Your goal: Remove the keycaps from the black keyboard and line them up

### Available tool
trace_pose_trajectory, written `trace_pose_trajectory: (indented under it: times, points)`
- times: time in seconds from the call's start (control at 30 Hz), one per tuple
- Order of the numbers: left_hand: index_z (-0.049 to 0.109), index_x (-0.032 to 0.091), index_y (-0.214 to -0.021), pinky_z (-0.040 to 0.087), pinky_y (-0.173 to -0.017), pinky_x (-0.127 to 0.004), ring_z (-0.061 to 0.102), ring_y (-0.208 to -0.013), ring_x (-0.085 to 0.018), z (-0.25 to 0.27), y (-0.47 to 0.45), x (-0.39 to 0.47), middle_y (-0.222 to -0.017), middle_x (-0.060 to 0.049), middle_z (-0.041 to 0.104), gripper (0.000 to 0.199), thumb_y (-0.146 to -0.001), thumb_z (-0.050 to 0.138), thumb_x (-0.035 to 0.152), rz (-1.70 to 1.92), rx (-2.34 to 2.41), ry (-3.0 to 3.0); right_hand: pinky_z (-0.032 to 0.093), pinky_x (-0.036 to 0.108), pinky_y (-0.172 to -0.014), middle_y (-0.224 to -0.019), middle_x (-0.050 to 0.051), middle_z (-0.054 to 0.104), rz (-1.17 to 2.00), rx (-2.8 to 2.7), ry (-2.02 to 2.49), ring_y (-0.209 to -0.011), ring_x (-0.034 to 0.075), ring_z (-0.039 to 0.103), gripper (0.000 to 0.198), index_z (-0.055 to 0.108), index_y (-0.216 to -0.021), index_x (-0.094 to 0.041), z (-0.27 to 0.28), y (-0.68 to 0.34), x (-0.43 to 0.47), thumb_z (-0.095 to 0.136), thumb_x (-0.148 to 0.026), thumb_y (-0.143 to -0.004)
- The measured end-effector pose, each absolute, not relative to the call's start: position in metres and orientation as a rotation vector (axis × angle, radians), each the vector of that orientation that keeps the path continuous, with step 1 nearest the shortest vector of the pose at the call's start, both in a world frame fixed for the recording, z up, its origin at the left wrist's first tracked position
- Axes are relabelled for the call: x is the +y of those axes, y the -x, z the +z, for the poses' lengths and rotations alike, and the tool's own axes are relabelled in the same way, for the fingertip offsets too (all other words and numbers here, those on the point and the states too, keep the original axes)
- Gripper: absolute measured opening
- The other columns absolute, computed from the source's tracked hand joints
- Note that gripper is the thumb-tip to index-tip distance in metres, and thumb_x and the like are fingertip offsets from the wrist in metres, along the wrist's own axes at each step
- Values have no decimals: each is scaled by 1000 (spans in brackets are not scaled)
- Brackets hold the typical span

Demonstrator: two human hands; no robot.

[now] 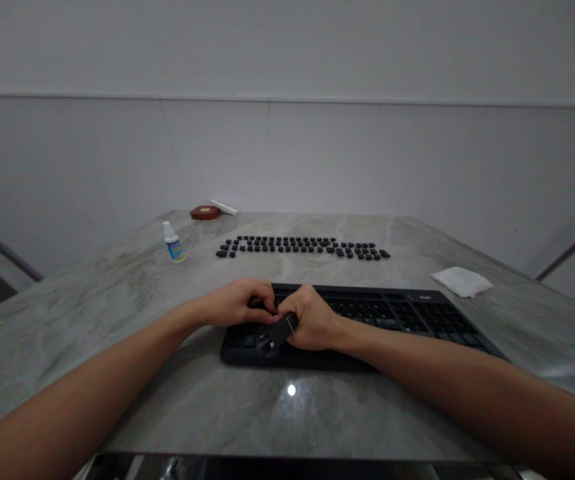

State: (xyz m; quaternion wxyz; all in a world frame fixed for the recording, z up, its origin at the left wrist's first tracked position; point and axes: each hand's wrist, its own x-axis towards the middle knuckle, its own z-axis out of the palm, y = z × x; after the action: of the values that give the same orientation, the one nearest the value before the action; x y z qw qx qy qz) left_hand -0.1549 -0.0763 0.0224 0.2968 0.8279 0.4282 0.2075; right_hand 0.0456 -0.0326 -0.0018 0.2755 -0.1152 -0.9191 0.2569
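My right hand [312,320] is clutching a black tool [284,329] over the left end of the keyboard [407,313]; my left hand [235,303] is curling beside it, contents hidden. Loose keycaps [287,249] are lying beyond in rows; any remaining I can't count. Room is opening leftward, and toward the bench [192,413]'s near edge.

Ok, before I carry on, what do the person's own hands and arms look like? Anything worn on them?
The left hand and right hand are ungloved, with no watch or bracelet at either wrist. Both forearms are bare, no sleeves in view. I see no rings, though some fingers are hidden.
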Motion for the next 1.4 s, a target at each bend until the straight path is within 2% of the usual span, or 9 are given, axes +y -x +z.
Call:
trace_pose_trajectory:
  times: [0.17, 0.37, 0.57, 0.8, 1.0, 1.17, 1.4]
  points:
    - [66, 16, -85, 42, -70, -23, 57, -76, -13, 24, 150, -79, -83, 0, 65, 14, -81, 70, 29, 543, 1139, -2161, 21, 19, -42, -42, -6, 33, 622, -2424, 219, -38, 3, 30, 21, 42, -43, -15, -2, -54, -36, 53, -12, -60]
    - [67, 17, -88, 40, -64, -22, 54, -71, -12, 22, 150, -81, -79, 1, 63, 15, -83, 67, 31, 527, 1154, -2153, 19, 19, -40, -41, -6, 29, 750, -2400, 404, -38, 3, 27, 27, 37, -41, -16, 1, -50, -35, 52, -14, -63]
    - [64, 15, -85, 39, -62, -23, 52, -69, -13, 23, 150, -82, -75, 1, 59, 25, -76, 73, 37, 525, 1271, -2140, 20, 20, -40, -43, -5, 32, 913, -2307, 578, -42, 5, 29, 29, 36, -43, -18, 5, -48, -34, 52, -18, -67]
    - [67, 15, -91, 37, -57, -22, 48, -61, -11, 19, 149, -79, -66, 3, 56, 23, -76, 71, 33, 752, 1299, -1928, 18, 21, -40, -47, -5, 26, 981, -2130, 727, -45, 5, 24, 33, 31, -44, -20, 5, -47, -30, 52, -24, -69]
    - [66, 15, -91, 42, -60, -23, 53, -63, -11, 14, 149, -74, -70, 1, 59, 23, -75, 72, 31, 948, 1231, -1817, 19, 23, -42, -47, -6, 26, 1002, -2061, 789, -45, 6, 26, 36, 32, -45, -20, 6, -47, -28, 54, -29, -71]
    - [66, 15, -102, 45, -64, -25, 56, -68, -12, 16, 147, -77, -81, -2, 65, 30, -77, 72, 29, 1076, 1219, -1857, 20, 23, -44, -47, -6, 28, 1096, -1983, 829, -46, 7, 27, 37, 34, -47, -20, 3, -47, -25, 57, -34, -72]
    - [72, 15, -97, 43, -64, -25, 54, -67, -12, 24, 144, -82, -73, -1, 63, 22, -80, 68, 28, 1101, 1335, -1994, 19, 25, -46, -48, -6, 25, 1135, -1930, 824, -47, 7, 27, 37, 31, -47, -21, 7, -46, -27, 55, -35, -72]
